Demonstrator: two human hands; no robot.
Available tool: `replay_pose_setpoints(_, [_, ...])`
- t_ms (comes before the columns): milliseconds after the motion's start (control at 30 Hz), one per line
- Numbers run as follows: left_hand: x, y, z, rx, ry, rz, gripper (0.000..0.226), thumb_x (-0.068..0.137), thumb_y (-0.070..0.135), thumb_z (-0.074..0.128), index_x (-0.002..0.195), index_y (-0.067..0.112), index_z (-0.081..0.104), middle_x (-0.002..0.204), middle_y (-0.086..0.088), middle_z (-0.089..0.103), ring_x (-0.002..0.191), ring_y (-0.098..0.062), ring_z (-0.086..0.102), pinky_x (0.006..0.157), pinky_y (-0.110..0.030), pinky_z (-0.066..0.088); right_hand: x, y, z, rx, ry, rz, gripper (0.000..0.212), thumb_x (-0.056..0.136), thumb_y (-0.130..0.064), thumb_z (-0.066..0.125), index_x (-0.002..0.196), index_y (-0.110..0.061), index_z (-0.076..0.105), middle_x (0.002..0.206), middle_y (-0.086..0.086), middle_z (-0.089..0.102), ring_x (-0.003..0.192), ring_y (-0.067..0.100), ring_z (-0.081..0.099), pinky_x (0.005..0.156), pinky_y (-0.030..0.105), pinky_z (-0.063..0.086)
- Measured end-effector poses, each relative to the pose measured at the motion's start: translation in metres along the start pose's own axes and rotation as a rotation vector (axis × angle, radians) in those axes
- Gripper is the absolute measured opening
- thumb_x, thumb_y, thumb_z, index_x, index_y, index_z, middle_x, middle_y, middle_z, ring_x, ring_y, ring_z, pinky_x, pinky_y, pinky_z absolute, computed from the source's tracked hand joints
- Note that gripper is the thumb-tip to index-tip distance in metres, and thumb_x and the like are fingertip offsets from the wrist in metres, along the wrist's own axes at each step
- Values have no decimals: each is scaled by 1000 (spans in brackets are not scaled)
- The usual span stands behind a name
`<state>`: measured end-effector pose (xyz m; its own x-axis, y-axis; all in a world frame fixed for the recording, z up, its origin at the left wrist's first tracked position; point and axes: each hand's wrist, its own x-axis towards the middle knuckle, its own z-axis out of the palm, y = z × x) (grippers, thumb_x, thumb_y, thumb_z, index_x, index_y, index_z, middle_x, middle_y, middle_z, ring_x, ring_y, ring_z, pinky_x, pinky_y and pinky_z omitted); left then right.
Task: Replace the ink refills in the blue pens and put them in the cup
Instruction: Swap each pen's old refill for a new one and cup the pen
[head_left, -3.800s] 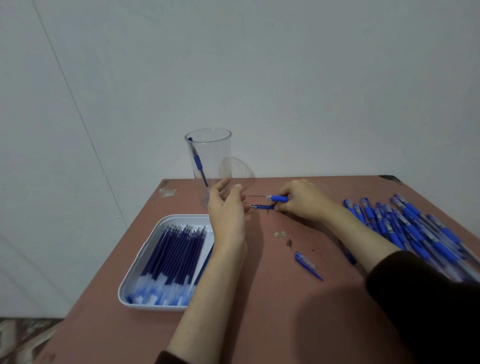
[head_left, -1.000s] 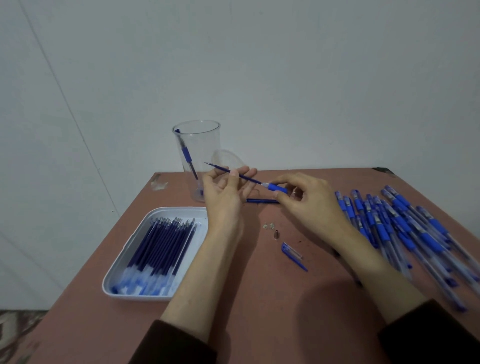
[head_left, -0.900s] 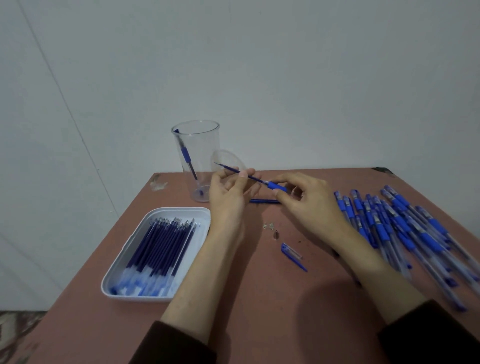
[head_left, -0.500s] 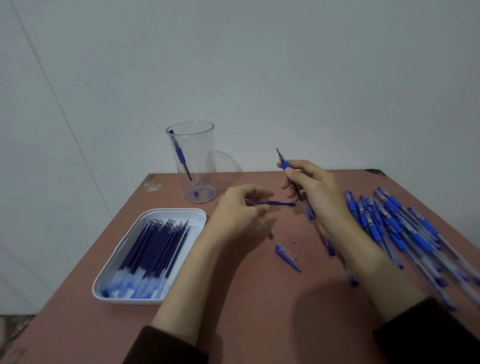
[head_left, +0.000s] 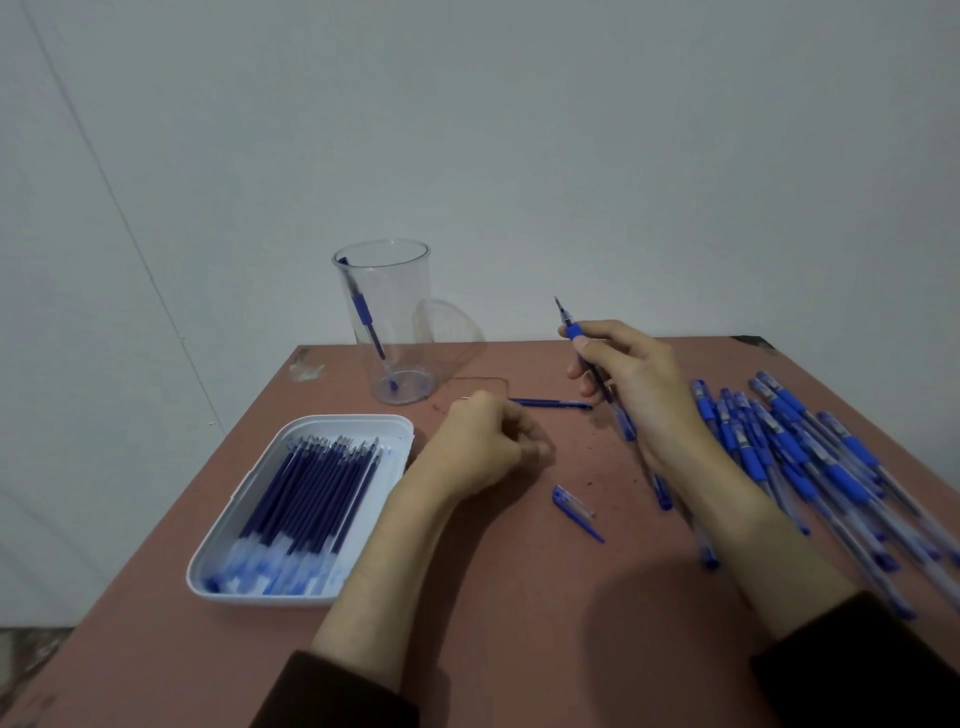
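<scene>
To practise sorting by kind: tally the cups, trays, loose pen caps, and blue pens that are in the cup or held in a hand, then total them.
Clear cup: 1
White tray: 1
Loose pen cap: 1
Blue pens: 2 (cup pen, held pen)
Total: 5
</scene>
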<state>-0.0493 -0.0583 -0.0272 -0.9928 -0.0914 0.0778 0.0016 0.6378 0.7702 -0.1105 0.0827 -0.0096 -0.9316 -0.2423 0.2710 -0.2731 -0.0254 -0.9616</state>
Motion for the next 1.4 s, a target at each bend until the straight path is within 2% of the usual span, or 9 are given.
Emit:
replay_pose_setpoints(133, [5, 0, -4, -528, 327, -79, 7, 86, 8, 67, 85, 14, 70, 73, 0, 64, 59, -6, 57, 59, -16, 51, 1, 10, -2, -429, 47, -180, 14, 88, -17, 62, 84, -30, 67, 66, -6, 61, 64, 10, 55, 62, 22, 44])
replay_pose_setpoints(233, [5, 1, -10, -871, 367, -96, 9, 86, 3, 65, 89, 10, 69, 80, -3, 66, 68, -8, 63, 68, -16, 54, -1, 13, 0, -603, 22, -261, 13, 85, -19, 64, 92, -27, 72, 67, -16, 59, 63, 2, 54, 63, 21, 43])
replay_pose_setpoints(333, [4, 2, -11, -994, 334, -111, 10, 85, -1, 64, 92, 5, 68, 80, -4, 67, 69, -7, 66, 70, -15, 55, -3, 13, 1, -664, -13, -300, 15, 84, -19, 63, 92, -27, 72, 70, -25, 57, 68, -2, 54, 72, 27, 47])
replay_pose_setpoints(667, [6, -1, -10, -995, 300, -79, 12, 84, 1, 65, 95, 4, 69, 81, -4, 68, 73, -9, 66, 72, -17, 54, -4, 10, 3, -701, -34, -324, 16, 83, -20, 64, 94, -27, 73, 83, -17, 65, 79, 7, 59, 81, 39, 51])
replay_pose_setpoints(933, [6, -2, -8, -906, 274, -71, 14, 84, 3, 67, 98, 5, 69, 86, -7, 70, 81, -15, 67, 79, -21, 56, -6, 11, 3, -720, -49, -352, 16, 84, -22, 63, 95, -29, 72, 88, -14, 68, 79, 6, 59, 79, 37, 51])
replay_pose_setpoints(1067, [6, -1, -5, -842, 304, -42, 30, 84, 3, 67, 113, 8, 62, 87, -8, 70, 81, -14, 67, 74, -19, 56, -6, 13, 5, -716, -61, -364, 17, 85, -21, 63, 98, -24, 73, 91, -9, 70, 83, 10, 61, 79, 33, 50])
replay_pose_setpoints(1167, [5, 1, -6, -872, 326, -22, 38, 83, 2, 69, 117, 13, 56, 88, -5, 71, 82, -12, 68, 71, -18, 55, -6, 12, 7, -554, -69, -253, 15, 86, -20, 63, 96, -25, 74, 78, -13, 68, 72, 5, 59, 68, 19, 45])
replay_pose_setpoints(1300, [2, 5, -7, -997, 271, 21, 44, 84, 6, 67, 124, 15, 51, 102, -8, 72, 98, -20, 68, 90, -29, 53, -7, 8, 9, -332, -136, -110, 16, 89, -20, 61, 89, -30, 74, 59, -6, 61, 55, 4, 52, 53, 18, 42])
replay_pose_setpoints(1400, [3, 4, -8, -965, 294, 37, 41, 82, 16, 71, 119, 20, 55, 96, -5, 74, 86, -18, 67, 94, -35, 50, -9, 3, 12, -205, -185, -50, 18, 91, -19, 60, 90, -29, 74, 60, -1, 60, 50, 4, 47, 46, 16, 36])
